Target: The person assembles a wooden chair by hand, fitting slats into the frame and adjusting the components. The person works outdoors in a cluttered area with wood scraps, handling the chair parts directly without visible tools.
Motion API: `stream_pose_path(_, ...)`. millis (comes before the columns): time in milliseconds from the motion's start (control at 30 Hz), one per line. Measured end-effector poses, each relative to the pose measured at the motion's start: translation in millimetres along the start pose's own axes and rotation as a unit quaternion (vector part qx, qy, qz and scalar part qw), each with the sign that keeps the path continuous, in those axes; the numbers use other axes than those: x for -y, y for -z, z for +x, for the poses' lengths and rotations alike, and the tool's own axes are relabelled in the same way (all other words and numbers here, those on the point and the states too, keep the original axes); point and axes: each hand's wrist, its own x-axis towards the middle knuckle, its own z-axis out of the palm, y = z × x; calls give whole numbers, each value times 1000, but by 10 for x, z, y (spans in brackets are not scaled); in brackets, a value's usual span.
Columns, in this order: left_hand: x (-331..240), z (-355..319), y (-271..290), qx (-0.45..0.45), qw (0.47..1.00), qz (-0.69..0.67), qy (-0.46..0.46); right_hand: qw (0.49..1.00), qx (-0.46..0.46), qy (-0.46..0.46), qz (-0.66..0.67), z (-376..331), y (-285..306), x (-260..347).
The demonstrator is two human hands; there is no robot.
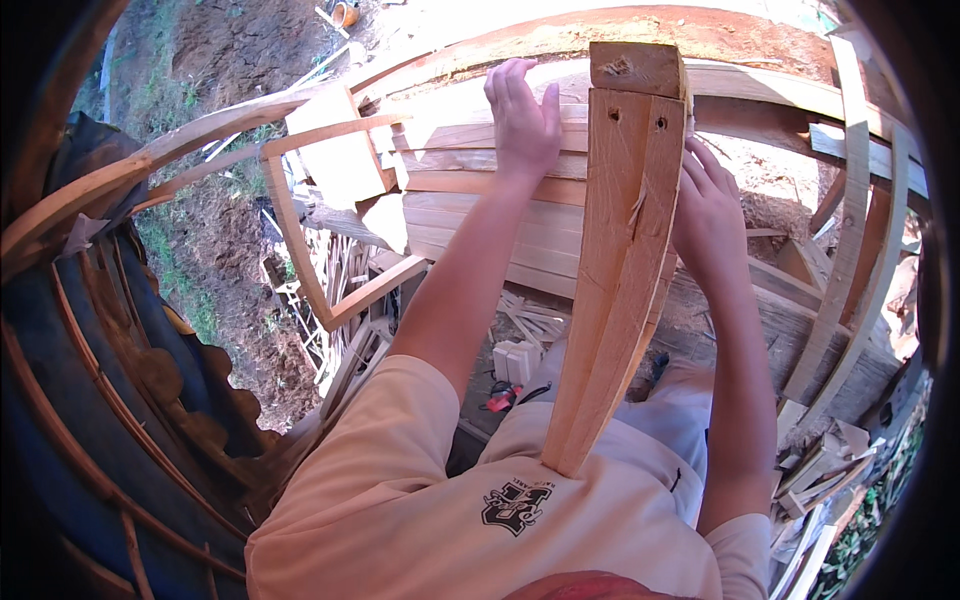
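My left hand is over several pale wooden boards lying side by side. Its fingers are stretched and slightly curved, with the thumb apart and nothing visible in it. A thick wooden post, with two dark holes near its top, rises between my arms and hides part of the boards. Beside the post's right side is my right hand, also with its fingers extended. Part of that hand is behind the post, and I cannot tell whether it touches the post.
An angled wooden frame stands left of the boards. Upright slats rise at the right. Below the boards are a white block stack and a red item. Scrap wood is piled lower right. Dark sheeting fills the left.
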Motion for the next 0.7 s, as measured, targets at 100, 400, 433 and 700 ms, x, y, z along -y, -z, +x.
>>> stream_pose_path(100,572,-389,304,-17,996,59,60,1000,9,13,-8,-7,10,7)
stream_pose_path(400,1328,-1052,775,6,978,127,165,999,21,28,32,3,27,-4)
stream_pose_path(433,1331,-1068,742,-2,978,125,166,999,22,32,32,6,20,-13)
stream_pose_path(700,1272,-1065,717,-17,977,130,166,994,-3,-8,105,25,95,64)
